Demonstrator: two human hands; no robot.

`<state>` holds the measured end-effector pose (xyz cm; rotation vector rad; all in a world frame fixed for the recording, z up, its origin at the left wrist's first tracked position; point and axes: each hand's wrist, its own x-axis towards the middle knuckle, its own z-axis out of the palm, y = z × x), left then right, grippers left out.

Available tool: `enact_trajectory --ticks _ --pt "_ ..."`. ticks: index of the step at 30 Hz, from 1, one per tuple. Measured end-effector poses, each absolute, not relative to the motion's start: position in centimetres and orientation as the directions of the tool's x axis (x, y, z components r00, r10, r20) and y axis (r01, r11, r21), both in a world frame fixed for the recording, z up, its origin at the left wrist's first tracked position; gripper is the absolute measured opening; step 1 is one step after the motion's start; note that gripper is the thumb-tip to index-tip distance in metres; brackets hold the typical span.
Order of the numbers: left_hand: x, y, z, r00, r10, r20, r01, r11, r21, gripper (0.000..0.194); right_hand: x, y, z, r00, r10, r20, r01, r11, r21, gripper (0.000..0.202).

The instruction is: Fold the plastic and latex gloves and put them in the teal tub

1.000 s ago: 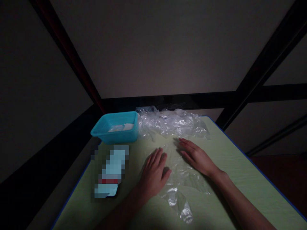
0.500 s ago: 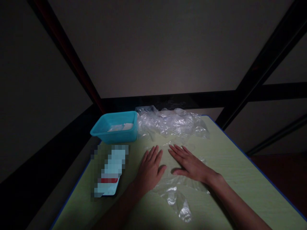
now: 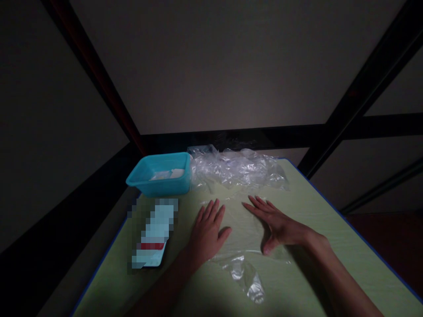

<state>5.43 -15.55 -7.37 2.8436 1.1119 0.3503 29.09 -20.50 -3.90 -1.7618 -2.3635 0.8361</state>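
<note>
A thin clear plastic bag [image 3: 243, 231] lies spread on the light green table [image 3: 333, 259], its crumpled end nearest me. My left hand [image 3: 207, 231] rests flat on the bag's left part, fingers spread and pointing away from me. On the right side, my right hand [image 3: 276, 222] touches the plastic with its fingertips, the palm raised and the thumb stretched toward me. Neither hand grips anything. Beyond my hands sits a heap of crumpled clear plastic bags [image 3: 238, 169].
A turquoise basket [image 3: 165, 187] with white items inside stands at the table's back left. Nearer me lies a phone-like flat object [image 3: 155, 233], partly pixelated. A wall [image 3: 214, 66] with dark beams rises behind the table.
My right hand has moved right, away from my left hand, and its palm has lifted with the thumb further from the fingers. My left hand has barely moved.
</note>
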Motion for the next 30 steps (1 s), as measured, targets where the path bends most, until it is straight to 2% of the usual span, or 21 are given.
enact_trajectory --ticks 6,12,16,22,26,30 --pt "5.4 -15.6 -7.7 0.698 0.681 0.222 0.68 -0.728 0.092 0.054 29.6 -20.8 -3.0 -0.298 0.881 -0.368 0.905 0.139 -0.402 0.12" --pt "5.5 -15.8 -7.8 0.689 0.682 0.247 0.692 -0.72 0.056 0.054 31.1 -22.3 -3.3 -0.246 0.915 -0.321 0.924 0.121 -0.362 0.117" --pt "5.9 -17.0 -7.9 0.649 0.713 0.267 0.731 -0.681 0.043 0.053 31.9 -24.2 -3.3 -0.211 0.948 -0.236 0.915 0.107 -0.389 0.112" --pt "6.0 -19.4 -7.1 0.576 0.755 0.314 0.789 -0.614 0.028 0.053 28.9 -26.6 -2.1 -0.257 0.966 0.027 0.817 0.232 -0.529 0.064" --pt "5.5 -20.8 -6.5 0.67 0.667 0.326 0.694 -0.719 0.045 0.049 24.2 -27.4 -1.9 -0.279 0.959 0.057 0.821 0.269 -0.503 0.051" --pt "4.9 -21.9 -6.9 0.715 0.645 0.27 0.656 -0.753 0.059 0.053 21.2 -27.4 -4.1 -0.313 0.942 0.119 0.843 0.333 -0.422 0.058"
